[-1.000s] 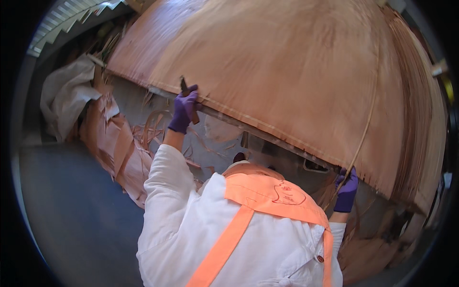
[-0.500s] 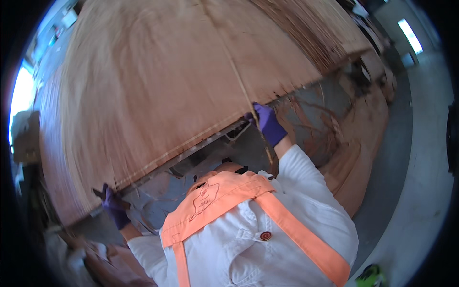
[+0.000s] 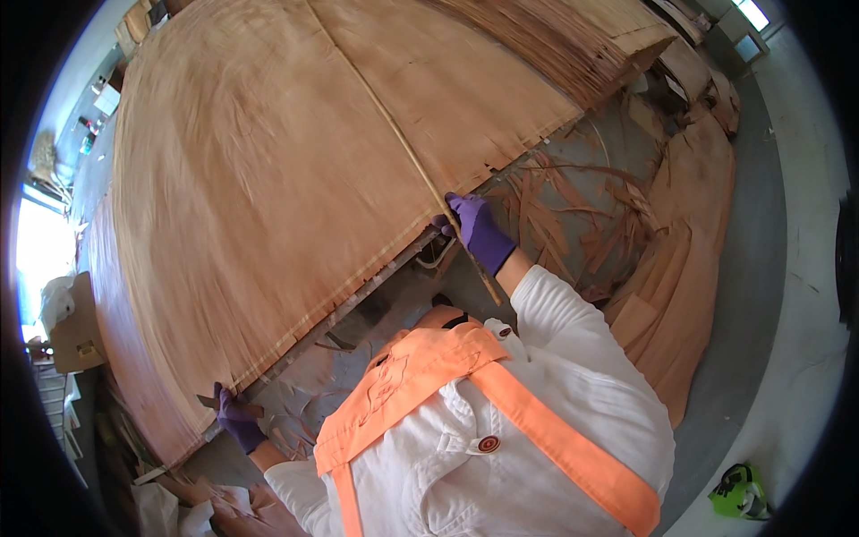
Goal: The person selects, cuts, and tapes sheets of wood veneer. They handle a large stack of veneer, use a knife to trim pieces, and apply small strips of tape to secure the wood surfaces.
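A wide, thin sheet of reddish-brown wood veneer (image 3: 259, 179) lies in front of me on a low stack or table. A long, thin wooden stick (image 3: 385, 112) runs across it from the far edge to the near one. My right hand (image 3: 479, 231), in a purple glove, is closed around the stick at the near edge, with the stick's end poking out towards me. At the near left edge my left hand (image 3: 238, 419), also gloved in purple, grips a flat knife-like tool (image 3: 208, 401). The tool's blade side points left, and a brown part shows right of the fingers.
Torn veneer strips (image 3: 546, 224) litter the grey floor under the near edge. Bent veneer sheets (image 3: 671, 295) lie at the right. A darker veneer stack (image 3: 546, 45) stands at the far right. A cardboard box (image 3: 77, 331) is at the left, a green object (image 3: 740, 491) at lower right.
The whole view has shifted and turned a little, and the blur has cleared. Both hands keep about the same places on the sheet's near edge, still holding the stick and the tool.
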### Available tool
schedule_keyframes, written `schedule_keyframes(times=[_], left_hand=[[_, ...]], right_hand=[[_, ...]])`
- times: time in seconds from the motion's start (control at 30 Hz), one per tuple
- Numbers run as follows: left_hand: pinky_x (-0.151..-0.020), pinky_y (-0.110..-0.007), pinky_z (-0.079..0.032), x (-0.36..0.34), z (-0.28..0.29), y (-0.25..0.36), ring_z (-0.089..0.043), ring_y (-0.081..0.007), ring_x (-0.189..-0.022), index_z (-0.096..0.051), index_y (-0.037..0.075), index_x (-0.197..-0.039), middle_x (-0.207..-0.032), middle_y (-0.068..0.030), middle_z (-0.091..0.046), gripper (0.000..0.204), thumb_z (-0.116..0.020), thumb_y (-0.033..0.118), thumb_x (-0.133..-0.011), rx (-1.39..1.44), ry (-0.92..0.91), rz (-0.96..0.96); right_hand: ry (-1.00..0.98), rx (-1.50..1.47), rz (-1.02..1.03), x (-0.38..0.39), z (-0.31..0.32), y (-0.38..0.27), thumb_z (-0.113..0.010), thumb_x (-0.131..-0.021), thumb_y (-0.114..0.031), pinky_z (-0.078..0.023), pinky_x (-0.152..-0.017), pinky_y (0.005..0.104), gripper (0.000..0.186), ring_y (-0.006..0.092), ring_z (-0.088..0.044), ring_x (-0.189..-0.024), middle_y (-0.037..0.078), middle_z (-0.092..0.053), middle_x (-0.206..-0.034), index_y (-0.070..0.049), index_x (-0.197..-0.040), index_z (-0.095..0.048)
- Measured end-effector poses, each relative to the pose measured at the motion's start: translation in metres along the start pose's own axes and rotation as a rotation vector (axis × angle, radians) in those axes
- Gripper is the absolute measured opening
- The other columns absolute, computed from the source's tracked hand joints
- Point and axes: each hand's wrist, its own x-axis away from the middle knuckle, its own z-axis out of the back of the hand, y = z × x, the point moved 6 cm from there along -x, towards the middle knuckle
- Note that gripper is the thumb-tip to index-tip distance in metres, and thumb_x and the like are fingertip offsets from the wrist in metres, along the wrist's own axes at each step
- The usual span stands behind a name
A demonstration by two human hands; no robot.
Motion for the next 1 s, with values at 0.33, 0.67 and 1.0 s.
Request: schedule_keyframes(times=[0.33, 0.67, 1.0], left_hand=[[-0.052, -0.026, -0.044, 0.037, -0.016, 0.028, -0.049, -0.0133, -0.058, -0.05, 0.003, -0.12, -0.087, -0.0025, -0.053, 0.037, -0.051, 0.009, -0.083, 0.014, 0.109, -0.014], [-0.043, -0.024, -0.042, 0.045, -0.021, 0.026, -0.046, -0.0104, -0.05, -0.055, 0.004, -0.11, -0.074, 0.0013, -0.05, 0.031, -0.053, 0.002, -0.079, 0.176, 0.168, 0.034], [-0.042, -0.025, -0.045, 0.056, -0.026, 0.03, -0.049, -0.0114, -0.053, -0.056, 0.003, -0.107, -0.074, 0.0001, -0.052, 0.027, -0.054, 0.005, -0.081, 0.228, 0.141, 0.036]], right_hand=[[-0.107, 0.047, 0.135, 0.005, 0.002, 0.012, -0.047, -0.091, -0.021, -0.045, -0.042, 0.0265, 0.017, 0.017, -0.061, -0.056, 0.006, -0.061, -0.067, -0.008, -0.091, -0.056], [-0.177, 0.057, 0.083, 0.004, -0.011, -0.005, -0.047, -0.09, -0.019, -0.044, -0.038, 0.0259, 0.018, 0.0198, -0.059, -0.05, 0.011, -0.06, -0.064, -0.002, -0.09, -0.054], [-0.022, 0.219, 0.071, -0.001, -0.006, -0.007, -0.047, -0.091, -0.023, -0.043, -0.038, 0.0239, 0.02, 0.0172, -0.058, -0.049, 0.01, -0.061, -0.068, -0.005, -0.09, -0.054]])
